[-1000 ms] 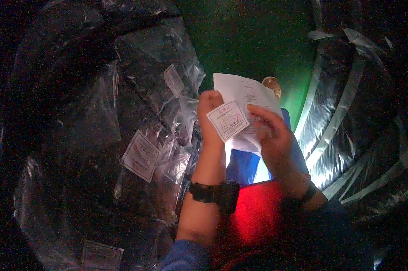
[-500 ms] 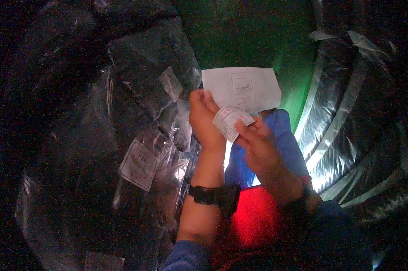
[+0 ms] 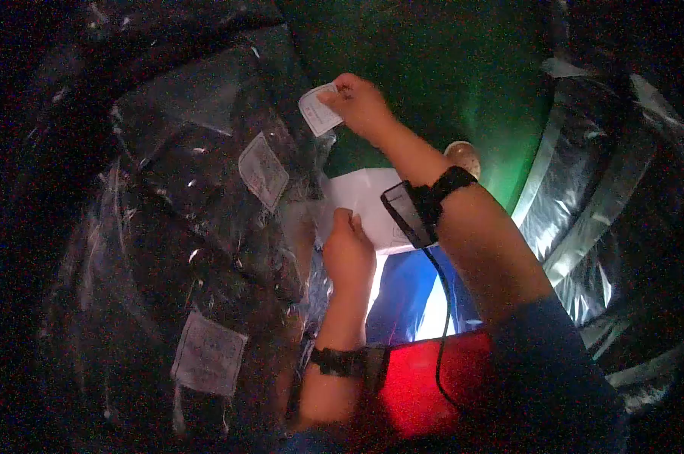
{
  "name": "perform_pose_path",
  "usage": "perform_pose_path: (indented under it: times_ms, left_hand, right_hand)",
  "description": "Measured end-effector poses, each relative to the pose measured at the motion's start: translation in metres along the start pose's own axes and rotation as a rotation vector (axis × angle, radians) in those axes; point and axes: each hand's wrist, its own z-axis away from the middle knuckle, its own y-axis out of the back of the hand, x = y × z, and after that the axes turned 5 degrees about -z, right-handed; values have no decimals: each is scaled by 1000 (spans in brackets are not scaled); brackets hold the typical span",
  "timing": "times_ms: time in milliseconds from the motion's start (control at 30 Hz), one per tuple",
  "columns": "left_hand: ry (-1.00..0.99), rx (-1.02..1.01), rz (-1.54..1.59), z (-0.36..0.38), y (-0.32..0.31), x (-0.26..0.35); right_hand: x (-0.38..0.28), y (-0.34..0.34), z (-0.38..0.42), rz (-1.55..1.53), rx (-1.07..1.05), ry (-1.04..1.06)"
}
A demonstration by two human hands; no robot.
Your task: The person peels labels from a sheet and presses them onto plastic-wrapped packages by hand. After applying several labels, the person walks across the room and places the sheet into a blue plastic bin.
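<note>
My right hand [image 3: 362, 108] is closed on a small white printed label [image 3: 320, 110], pinched at its right edge near the edge of the plastic-wrapped goods on the left. Lower down, my left hand [image 3: 348, 248] grips the left part of a larger white sheet [image 3: 357, 193]. My right forearm and the device strapped to it cover part of that sheet. Dark goods in clear plastic [image 3: 175, 219] fill the left side. They bear one printed label [image 3: 264, 172] near the top and another label [image 3: 209, 354] lower down.
More plastic-wrapped goods [image 3: 576, 250] curve along the right side, shining in a bright light. Between the two sides lies a green floor [image 3: 425, 60], with a shoe [image 3: 463, 159] on it. A black cable [image 3: 442, 333] hangs from the device on my right wrist. Surroundings are dark.
My right hand has carried the small label up and left, away from the sheet. My left hand and the sheet now appear lower. A further label shows on the upper part of the left goods.
</note>
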Motion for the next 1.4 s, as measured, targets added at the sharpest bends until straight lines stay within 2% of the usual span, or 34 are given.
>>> perform_pose_path:
  times_ms: [200,300,700,800,900,1000,1100,1133,1200,1267,1300,1333,1400]
  left_hand:
    - [-14,39,36,-4,0,-7]
    - [1,22,22,-2,0,-7]
    - [6,-14,78,-7,-5,-12]
    - [20,-40,99,-7,-6,-14]
    - [29,-59,77,-7,-5,-16]
    - [15,-41,45,-5,-5,-18]
    - [4,-17,98,-4,-8,-20]
    - [2,-10,130,-3,-10,-22]
    - [91,-33,466,0,-44,-54]
    - [161,-63,677,4,-52,-64]
    - [186,-82,720,7,-49,-62]
    - [196,-98,701,9,-47,-62]
    - [199,-126,604,14,-44,-65]
  right_hand:
    - [21,-21,-20,-47,-13,162]
    - [17,-23,-24,-39,-17,82]
    - [22,-37,-27,42,36,60]
    - [34,-45,-32,-109,-8,18]
    - [32,-45,-26,-76,53,80]
    - [23,-45,-18,81,84,3]
    - [24,-61,-7,189,437,35]
    - [15,-58,3,148,338,50]
    - [-2,-51,26,66,141,79]
    - [16,-97,36,-113,126,236]
    - [6,-105,40,-204,118,314]
    - [4,-97,43,-247,-88,246]
    - [-9,-80,45,-225,-165,155]
